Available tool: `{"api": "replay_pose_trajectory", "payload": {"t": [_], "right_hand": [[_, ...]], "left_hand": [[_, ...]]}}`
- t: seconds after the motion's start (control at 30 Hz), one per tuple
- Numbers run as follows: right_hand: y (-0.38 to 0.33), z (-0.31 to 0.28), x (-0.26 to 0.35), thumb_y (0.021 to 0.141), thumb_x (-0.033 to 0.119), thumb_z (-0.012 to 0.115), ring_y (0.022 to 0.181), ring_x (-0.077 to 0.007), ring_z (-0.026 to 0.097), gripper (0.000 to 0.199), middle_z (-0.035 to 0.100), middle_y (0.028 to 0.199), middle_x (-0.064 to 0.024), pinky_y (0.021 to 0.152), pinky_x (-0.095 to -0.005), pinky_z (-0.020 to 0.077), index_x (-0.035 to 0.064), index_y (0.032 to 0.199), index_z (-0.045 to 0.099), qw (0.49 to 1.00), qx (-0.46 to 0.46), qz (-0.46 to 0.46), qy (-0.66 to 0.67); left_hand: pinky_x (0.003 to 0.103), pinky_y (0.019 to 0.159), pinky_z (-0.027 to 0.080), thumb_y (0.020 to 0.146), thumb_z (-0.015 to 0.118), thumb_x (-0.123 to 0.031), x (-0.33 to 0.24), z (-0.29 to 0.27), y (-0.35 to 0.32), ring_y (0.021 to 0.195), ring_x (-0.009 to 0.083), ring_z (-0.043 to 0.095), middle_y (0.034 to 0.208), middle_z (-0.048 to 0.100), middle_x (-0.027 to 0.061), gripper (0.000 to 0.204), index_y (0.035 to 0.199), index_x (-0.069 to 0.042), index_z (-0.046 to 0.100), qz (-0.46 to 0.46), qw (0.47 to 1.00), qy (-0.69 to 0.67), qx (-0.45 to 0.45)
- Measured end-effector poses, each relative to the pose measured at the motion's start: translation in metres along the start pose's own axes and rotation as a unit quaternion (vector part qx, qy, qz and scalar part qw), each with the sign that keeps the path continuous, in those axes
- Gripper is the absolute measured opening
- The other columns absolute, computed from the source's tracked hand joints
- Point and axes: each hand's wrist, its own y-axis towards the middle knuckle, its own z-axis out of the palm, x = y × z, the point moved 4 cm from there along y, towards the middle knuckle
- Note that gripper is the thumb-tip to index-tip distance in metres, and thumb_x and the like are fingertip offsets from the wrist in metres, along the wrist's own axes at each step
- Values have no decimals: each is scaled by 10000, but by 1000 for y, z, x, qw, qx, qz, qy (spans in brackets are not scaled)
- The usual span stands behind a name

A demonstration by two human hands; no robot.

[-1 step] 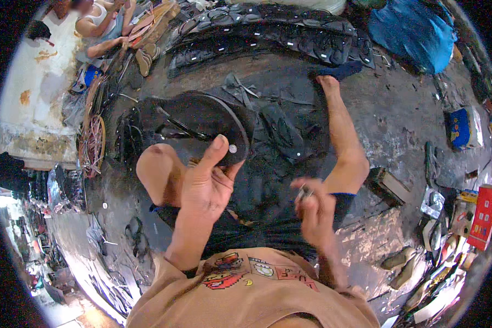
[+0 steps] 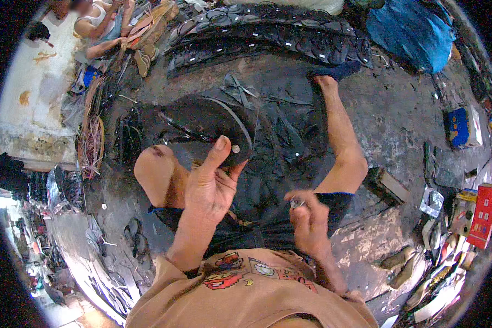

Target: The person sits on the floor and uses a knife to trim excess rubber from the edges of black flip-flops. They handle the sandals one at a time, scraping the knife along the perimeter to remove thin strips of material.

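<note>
My left hand point(image 2: 210, 188) grips a black flip-flop point(image 2: 202, 112) by one end, the thumb pressed on its upper face beside a small round pale sticker point(image 2: 235, 148). The sandal is held up above my left knee, its shiny thong strap facing me. To the right, in front of my shorts, my right hand point(image 2: 310, 221) is closed round a small object with a shiny metal tip point(image 2: 297, 201); its kind cannot be made out. Beyond, on the dark floor between my legs, lie another black flip-flop point(image 2: 287, 134) and loose black straps point(image 2: 238, 90).
Rows of black sandals point(image 2: 268, 35) line the far floor. A blue sack point(image 2: 413, 33) lies far right. Boxes point(image 2: 463, 128) and a wooden block point(image 2: 389, 186) are on the right. At the far left a person point(image 2: 101, 27) sits beside strips of material.
My right hand has moved slightly left, and the metal tip shows more clearly. My left hand and the flip-flop have shifted slightly right, the sandal's face tilting a little.
</note>
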Motion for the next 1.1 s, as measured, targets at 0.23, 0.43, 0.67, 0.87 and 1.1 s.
{"api": "replay_pose_trajectory", "payload": {"t": [0.23,0.43,0.67,0.87,1.1], "right_hand": [[-84,-13,-18,966,249,613,662,-432,663,206,632,724,-220,604,-487,504,56,1037,620,975,80,175,-111],[-5,-3,-19,1020,355,602,759,-471,675,284,676,780,-238,655,-555,503,74,1042,573,965,125,85,-212],[57,32,4,1045,366,552,770,-499,664,285,673,764,-258,684,-601,494,87,1088,590,964,208,64,-152],[59,69,23,1055,441,533,733,-492,674,378,683,749,-242,657,-563,527,79,1112,630,972,210,71,-82],[-16,55,-9,1063,411,522,754,-480,683,383,691,778,-246,682,-560,518,53,1161,617,953,238,150,-108]], "left_hand": [[389,793,652,875,835,-60,32,0,-6,943,189,737,1051,748,36,267,1096,-108,695,-13,999,-19,-28],[454,809,628,894,792,-26,55,-49,-21,947,234,724,1024,729,48,372,1211,-131,627,-49,991,114,-40],[421,817,624,865,737,62,44,-63,-25,943,237,711,1085,715,63,544,1348,-102,549,-61,987,147,3],[345,794,626,858,810,-46,20,-68,-29,939,201,734,1142,723,60,538,1342,-43,575,-7,990,133,-40],[324,600,603,902,807,-173,28,-71,-41,803,169,725,1033,723,37,383,1229,-79,630,43,984,119,-125]]}}
